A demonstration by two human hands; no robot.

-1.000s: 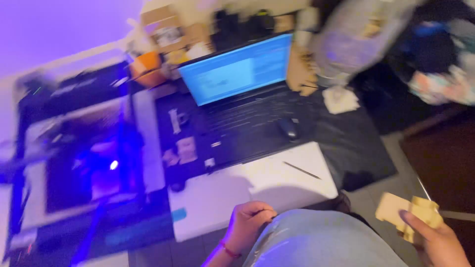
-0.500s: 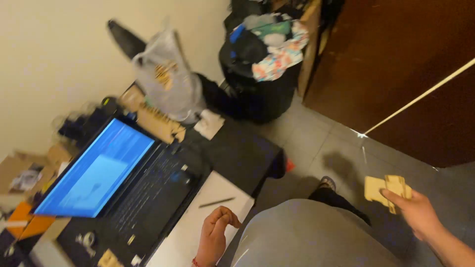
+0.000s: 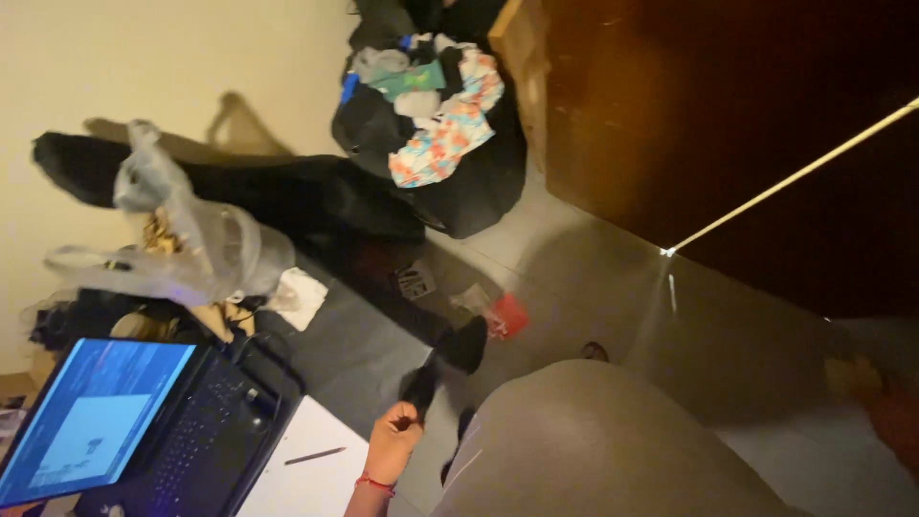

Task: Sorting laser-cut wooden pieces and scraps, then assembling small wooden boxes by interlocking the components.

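Note:
My left hand (image 3: 392, 440) is curled into a loose fist at the edge of a white board (image 3: 306, 479) on the dark desk (image 3: 349, 349), with nothing in it. A thin pencil (image 3: 314, 456) lies on the board just left of that hand. My right hand (image 3: 895, 416) is blurred at the far right edge, low over the floor, closed on tan wooden pieces (image 3: 847, 375). My grey-clothed body (image 3: 593, 450) fills the space between the hands.
An open laptop (image 3: 124, 421) with a blue screen sits at the lower left. Behind it a clear plastic bag (image 3: 191, 244) stands against the wall. A black bag stuffed with clothes (image 3: 440, 124) sits by a dark wooden door (image 3: 728, 124). A small red scrap (image 3: 507, 316) lies on the floor.
The view has swung right and away from the desk, so the laptop slid to the lower left. My right hand with the wooden pieces has moved out to the right edge.

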